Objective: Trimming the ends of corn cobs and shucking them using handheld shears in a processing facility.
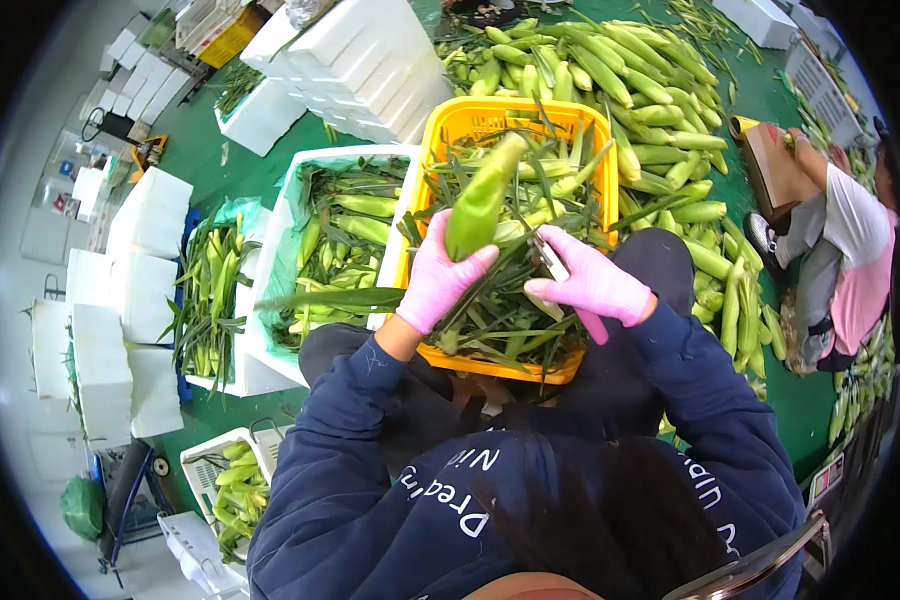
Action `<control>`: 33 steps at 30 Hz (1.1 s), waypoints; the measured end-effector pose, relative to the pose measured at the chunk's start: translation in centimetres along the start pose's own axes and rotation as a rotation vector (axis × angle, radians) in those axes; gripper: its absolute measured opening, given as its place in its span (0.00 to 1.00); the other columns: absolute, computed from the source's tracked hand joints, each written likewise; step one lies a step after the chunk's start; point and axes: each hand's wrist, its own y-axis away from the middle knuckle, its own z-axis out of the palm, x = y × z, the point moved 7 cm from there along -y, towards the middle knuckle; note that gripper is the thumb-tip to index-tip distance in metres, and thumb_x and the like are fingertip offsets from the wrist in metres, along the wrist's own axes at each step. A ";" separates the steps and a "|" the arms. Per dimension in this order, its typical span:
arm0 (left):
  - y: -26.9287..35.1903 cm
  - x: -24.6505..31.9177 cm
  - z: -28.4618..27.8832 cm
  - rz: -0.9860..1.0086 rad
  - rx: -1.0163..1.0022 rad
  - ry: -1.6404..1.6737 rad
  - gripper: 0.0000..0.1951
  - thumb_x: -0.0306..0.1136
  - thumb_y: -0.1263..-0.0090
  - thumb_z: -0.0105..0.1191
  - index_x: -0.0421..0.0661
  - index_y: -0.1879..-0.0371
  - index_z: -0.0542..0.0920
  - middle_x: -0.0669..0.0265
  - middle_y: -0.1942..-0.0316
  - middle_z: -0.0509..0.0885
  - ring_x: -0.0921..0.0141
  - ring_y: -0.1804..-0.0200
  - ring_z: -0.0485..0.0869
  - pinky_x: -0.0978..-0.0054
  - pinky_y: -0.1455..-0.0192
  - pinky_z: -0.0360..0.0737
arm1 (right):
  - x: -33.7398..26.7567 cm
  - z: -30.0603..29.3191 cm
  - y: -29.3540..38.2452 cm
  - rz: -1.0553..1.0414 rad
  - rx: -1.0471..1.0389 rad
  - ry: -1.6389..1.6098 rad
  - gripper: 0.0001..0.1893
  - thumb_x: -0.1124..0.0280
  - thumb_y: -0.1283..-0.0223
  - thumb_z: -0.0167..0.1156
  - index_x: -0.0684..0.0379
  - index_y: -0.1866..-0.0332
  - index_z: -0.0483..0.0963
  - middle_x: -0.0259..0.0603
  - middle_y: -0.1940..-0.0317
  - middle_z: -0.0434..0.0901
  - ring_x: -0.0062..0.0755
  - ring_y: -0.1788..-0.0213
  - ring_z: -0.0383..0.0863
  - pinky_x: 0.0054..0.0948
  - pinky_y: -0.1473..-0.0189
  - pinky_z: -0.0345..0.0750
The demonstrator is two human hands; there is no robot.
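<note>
In a pink glove, my left hand (pixel 446 274) grips the lower end of a green ear of corn in its husk (pixel 486 199), which tilts up and to the right. My right hand (pixel 596 277), gloved alike, is closed around what look like hand pruning shears (pixel 552 257); a pink handle end sticks out below the palm, and the glove hides most of the tool. Both hands are above a yellow plastic basket (pixel 607 142) between my knees. Cut husk leaves and stalk ends (pixel 495 330) fill this basket.
Beyond the basket and to its right lies a large heap of corn (pixel 645 90). At left stands a white foam box (pixel 270 300), lined with green film and holding corn. Stacked foam boxes (pixel 367 67) rise behind it. Far right, another person (pixel 832 225) sits by a cardboard box (pixel 776 169).
</note>
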 end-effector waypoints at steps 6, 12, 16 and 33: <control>2.5 -3.3 1.9 -0.495 -0.543 0.389 0.28 0.46 0.32 0.63 0.43 0.41 0.71 0.61 0.60 0.82 0.67 0.66 0.85 0.70 0.61 0.85 | 0.9 -0.2 -1.1 -0.126 0.044 0.309 0.43 0.59 0.53 0.73 0.66 0.32 0.63 0.57 0.40 0.72 0.55 0.36 0.70 0.41 0.32 0.68; 2.6 -6.2 -0.2 -0.552 -0.636 0.340 0.29 0.47 0.34 0.65 0.41 0.42 0.72 0.60 0.61 0.82 0.66 0.67 0.85 0.69 0.62 0.85 | 2.6 1.2 -2.5 -0.093 0.059 0.414 0.26 0.67 0.51 0.65 0.61 0.44 0.72 0.52 0.65 0.82 0.52 0.62 0.84 0.40 0.57 0.81; 1.4 -6.3 -0.1 -0.528 -0.652 0.372 0.36 0.50 0.36 0.66 0.41 0.36 0.68 0.58 0.55 0.82 0.65 0.64 0.85 0.67 0.58 0.85 | 4.0 1.5 -3.2 0.069 0.013 0.364 0.25 0.61 0.51 0.65 0.59 0.47 0.75 0.51 0.66 0.83 0.53 0.63 0.84 0.41 0.57 0.80; 2.2 -0.4 -4.5 -0.051 0.152 0.545 0.23 0.43 0.32 0.56 0.39 0.46 0.71 0.60 0.63 0.82 0.67 0.62 0.82 0.70 0.56 0.80 | 2.7 6.8 -2.1 0.019 -0.129 -1.582 0.19 0.66 0.30 0.53 0.69 0.42 0.68 0.40 0.64 0.75 0.34 0.61 0.77 0.20 0.73 0.74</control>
